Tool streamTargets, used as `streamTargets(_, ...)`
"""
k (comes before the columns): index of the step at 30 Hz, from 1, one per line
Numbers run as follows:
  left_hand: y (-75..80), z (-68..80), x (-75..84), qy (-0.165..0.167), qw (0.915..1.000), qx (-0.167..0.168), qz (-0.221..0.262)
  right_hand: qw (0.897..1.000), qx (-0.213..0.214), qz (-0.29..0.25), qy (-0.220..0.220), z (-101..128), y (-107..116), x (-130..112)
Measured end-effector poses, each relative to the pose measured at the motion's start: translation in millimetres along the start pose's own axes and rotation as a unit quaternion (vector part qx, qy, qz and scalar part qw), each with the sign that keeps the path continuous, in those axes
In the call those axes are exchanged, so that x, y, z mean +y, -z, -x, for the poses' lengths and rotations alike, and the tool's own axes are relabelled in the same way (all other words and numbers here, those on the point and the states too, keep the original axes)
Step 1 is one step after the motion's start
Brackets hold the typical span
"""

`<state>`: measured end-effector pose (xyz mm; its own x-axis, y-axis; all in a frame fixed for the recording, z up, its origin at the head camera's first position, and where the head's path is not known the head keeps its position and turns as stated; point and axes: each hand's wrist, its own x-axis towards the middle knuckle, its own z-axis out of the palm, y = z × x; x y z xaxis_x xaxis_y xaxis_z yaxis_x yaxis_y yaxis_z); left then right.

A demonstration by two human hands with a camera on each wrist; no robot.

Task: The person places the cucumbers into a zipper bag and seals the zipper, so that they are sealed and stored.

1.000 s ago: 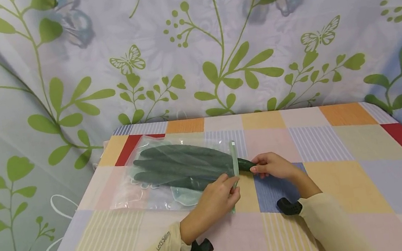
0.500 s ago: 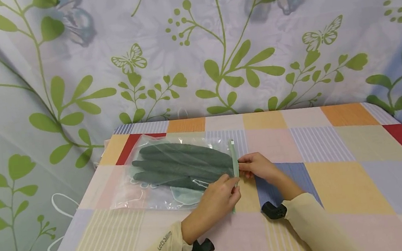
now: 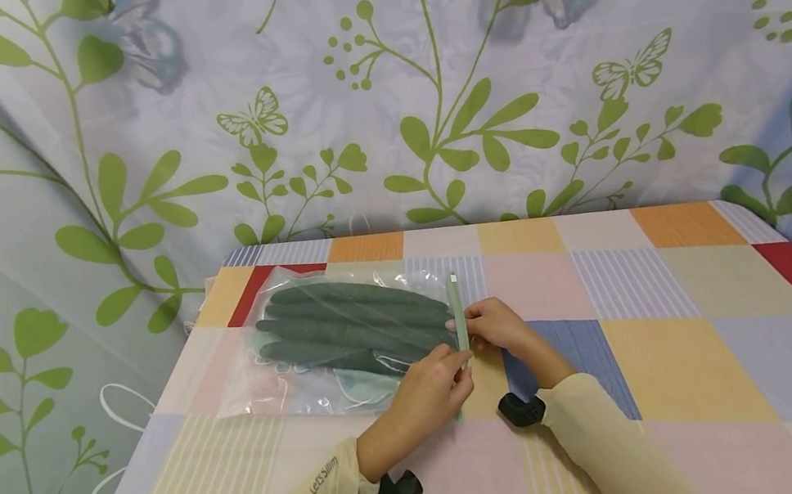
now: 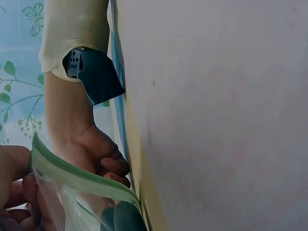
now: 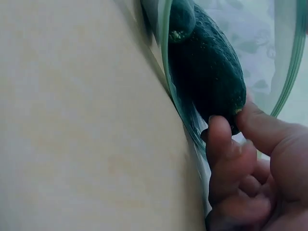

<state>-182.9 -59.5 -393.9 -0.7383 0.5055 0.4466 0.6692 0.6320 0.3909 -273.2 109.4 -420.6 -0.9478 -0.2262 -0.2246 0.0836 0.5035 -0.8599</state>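
A clear zip bag (image 3: pixel 247 393) with a pale green zip edge (image 3: pixel 458 305) lies on the table, its mouth facing right. Several long dark green cucumbers (image 3: pixel 353 322) are side by side inside it. My left hand (image 3: pixel 423 384) pinches the near part of the zip edge and holds the mouth open, as the left wrist view also shows. At the mouth, my right hand (image 3: pixel 498 325) has its fingertips inside the opening. In the right wrist view, its thumb and fingers pinch the blunt end of one cucumber (image 5: pixel 211 67), next to another cucumber's end (image 5: pixel 182 21).
The table wears a patchwork-patterned cloth (image 3: pixel 679 377). Behind it hangs a leaf-printed curtain (image 3: pixel 317 84). White cord loops (image 3: pixel 118 396) hang by the left table edge. A black wrist device (image 3: pixel 399 491) sits at each cuff.
My right hand has moved left, pushing the cucumber from outside the mouth into the bag. The cucumbers inside have shifted slightly left. My left hand has stayed on the zip edge.
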Motion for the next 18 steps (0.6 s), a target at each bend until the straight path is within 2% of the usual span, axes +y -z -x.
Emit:
streamTargets(4,0.7,1.3,-2.0,0.001,1.0,-0.001,0.001,0.999,0.018,0.024,-0.012,-2.0,-5.0,-4.8)
streamTargets(9,2.1,1.0,-2.7,0.001,1.0,-0.001,0.001,0.999,0.008,0.028,-0.017,-4.4,-6.4,-9.3)
streamTargets(13,2.3,-0.8,-1.6,-0.007,0.9999,0.003,-0.01,1.0,-0.021,0.02,-0.012,-5.8,1.5,-5.8)
streamTargets(18,3.2,-0.6,-1.9,-0.003,0.9994,-0.009,-0.032,0.997,-0.079,-0.021,-0.001,-5.7,8.8,-0.5)
